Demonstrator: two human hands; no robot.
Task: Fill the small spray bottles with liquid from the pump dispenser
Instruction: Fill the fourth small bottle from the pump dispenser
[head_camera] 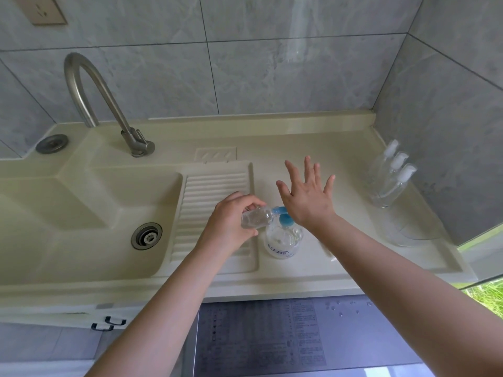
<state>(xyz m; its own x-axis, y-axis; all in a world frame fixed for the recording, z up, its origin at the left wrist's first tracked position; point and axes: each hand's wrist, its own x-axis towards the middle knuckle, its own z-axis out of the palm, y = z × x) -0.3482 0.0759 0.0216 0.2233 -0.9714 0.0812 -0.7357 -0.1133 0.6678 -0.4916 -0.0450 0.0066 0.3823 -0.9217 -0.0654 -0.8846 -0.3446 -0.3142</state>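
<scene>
Holding bottle [257,218] tilted in left hand [231,221], mouth touching pump [283,213] spout. Right hand [307,197], fingers spread, directly on pump head, nearer.

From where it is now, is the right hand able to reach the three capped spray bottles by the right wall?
Probably yes. The right hand presses the blue pump head with fingers spread, holding nothing, and bare countertop lies between it and the spray bottles.

The right hand [306,195] covers the head of the pump dispenser [284,235], so the contact between nozzle and small bottle [257,217] is partly hidden. The left hand [231,219] hides that bottle's base. The dispenser's label print is too blurred to read, and the sink [81,213] runs off the left edge.
</scene>
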